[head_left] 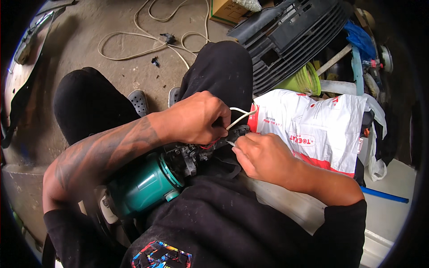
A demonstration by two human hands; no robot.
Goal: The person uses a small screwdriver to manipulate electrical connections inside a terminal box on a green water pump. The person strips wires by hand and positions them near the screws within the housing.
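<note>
Across my lap lies a power tool with a green motor housing (145,185); its rear end is uncovered and shows black inner parts (190,156) and a thin red wire (208,146). My left hand (203,117) reaches over the tool, fingers pinched at the wiring, hiding what they hold. A white cord (241,117) loops from beside those fingertips toward a bag. On the other side of the uncovered end, my right hand (266,156) is closed, fingertips together. A small pale tip (230,143) shows at its fingers, too small to name.
A white and red plastic bag (308,129) lies right of my knee. Beyond it are a black slatted grille (295,40), a green basket (301,80) and a cardboard box (228,11). Pale cable (129,58) coils over the floor. A blue rod (384,194) is far right.
</note>
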